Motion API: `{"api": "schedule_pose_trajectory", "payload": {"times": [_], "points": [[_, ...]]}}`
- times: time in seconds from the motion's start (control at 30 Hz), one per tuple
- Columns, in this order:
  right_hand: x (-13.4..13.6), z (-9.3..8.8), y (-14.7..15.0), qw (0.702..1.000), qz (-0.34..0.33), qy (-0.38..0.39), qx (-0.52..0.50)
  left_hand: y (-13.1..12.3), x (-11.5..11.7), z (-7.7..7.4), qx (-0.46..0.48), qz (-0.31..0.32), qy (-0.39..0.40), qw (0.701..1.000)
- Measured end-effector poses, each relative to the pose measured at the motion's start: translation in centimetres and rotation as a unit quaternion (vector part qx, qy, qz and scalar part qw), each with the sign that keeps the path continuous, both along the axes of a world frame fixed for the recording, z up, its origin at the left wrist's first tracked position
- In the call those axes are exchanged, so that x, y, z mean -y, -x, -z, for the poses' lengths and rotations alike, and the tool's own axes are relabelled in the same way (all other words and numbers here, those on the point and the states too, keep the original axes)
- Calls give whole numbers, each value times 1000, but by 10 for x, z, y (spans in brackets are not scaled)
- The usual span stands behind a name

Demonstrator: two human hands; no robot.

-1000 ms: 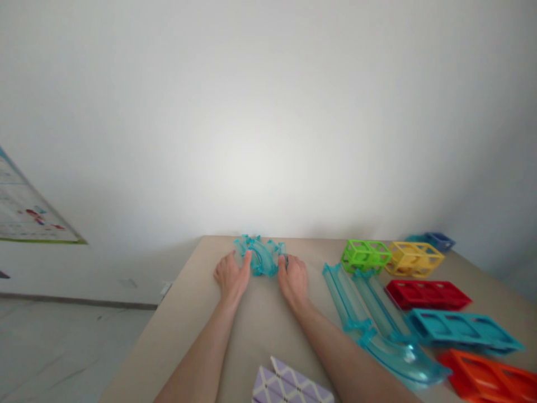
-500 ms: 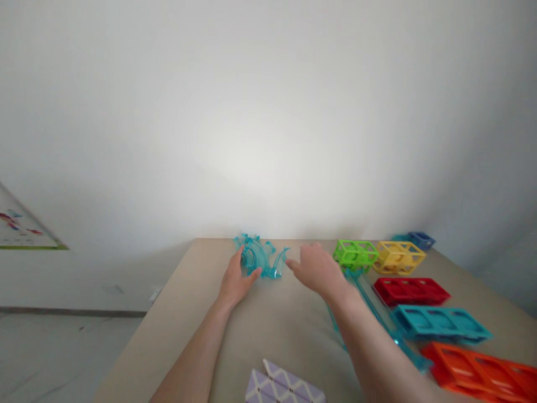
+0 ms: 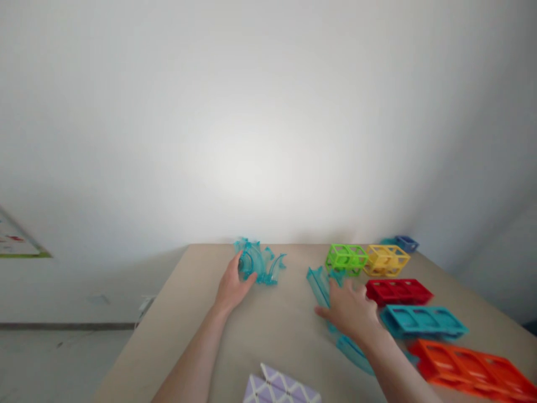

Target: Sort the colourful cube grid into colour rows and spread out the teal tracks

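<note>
My left hand (image 3: 234, 286) is at the left side of a cluster of clear teal curved track pieces (image 3: 264, 267) near the table's back edge. Its thumb and fingers close round the near piece; the far fingertips are partly hidden. Over other clear teal track pieces (image 3: 319, 288) at the middle right, my right hand (image 3: 351, 309) is spread with its thumb out to the left and nothing in its grasp. One more curved teal track (image 3: 354, 354) lies under the right wrist, and part of it is covered by the forearm.
Right of the tracks stand open-framed blocks: green (image 3: 346, 259), yellow (image 3: 386, 260), dark red (image 3: 398, 291), teal (image 3: 424, 321) and orange (image 3: 474, 366). A blue block (image 3: 406, 243) is at the back right. Lilac patterned triangle tiles (image 3: 281, 386) lie at the front. A wall (image 3: 251, 140) rises behind the table.
My right hand has moved right and nearer to me, from beside the teal cluster to above the other tracks, and its fingers have spread. The left hand stays at the cluster.
</note>
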State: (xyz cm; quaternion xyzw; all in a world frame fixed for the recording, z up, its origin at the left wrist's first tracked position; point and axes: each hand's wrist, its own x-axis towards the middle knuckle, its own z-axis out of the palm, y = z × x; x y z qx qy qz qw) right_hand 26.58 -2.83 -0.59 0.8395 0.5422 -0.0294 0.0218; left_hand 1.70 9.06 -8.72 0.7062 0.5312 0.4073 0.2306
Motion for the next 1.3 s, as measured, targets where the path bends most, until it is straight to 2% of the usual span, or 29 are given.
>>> {"api": "schedule_pose_trajectory", "payload": {"times": [0.13, 0.23, 0.47, 0.63, 0.97, 1.3], "points": [[-12, 13, 16, 996, -37, -72, -30, 0, 0, 0, 17, 11, -9, 1000], [-26, 18, 26, 993, -44, -95, -54, 0, 0, 0, 11, 15, -15, 1000], [-81, 12, 39, 991, -21, -109, -81, 0, 3, -4, -28, 39, -30, 998], [-105, 9, 42, 985, -31, -132, -105, 0, 4, -4, -46, 53, -37, 997], [-123, 8, 28, 970, -36, -172, -169, 0, 5, -4, -61, 67, -47, 995], [-116, -6, 50, 961, -161, -176, -141, 0, 7, -7, -63, 74, -31, 995]]}}
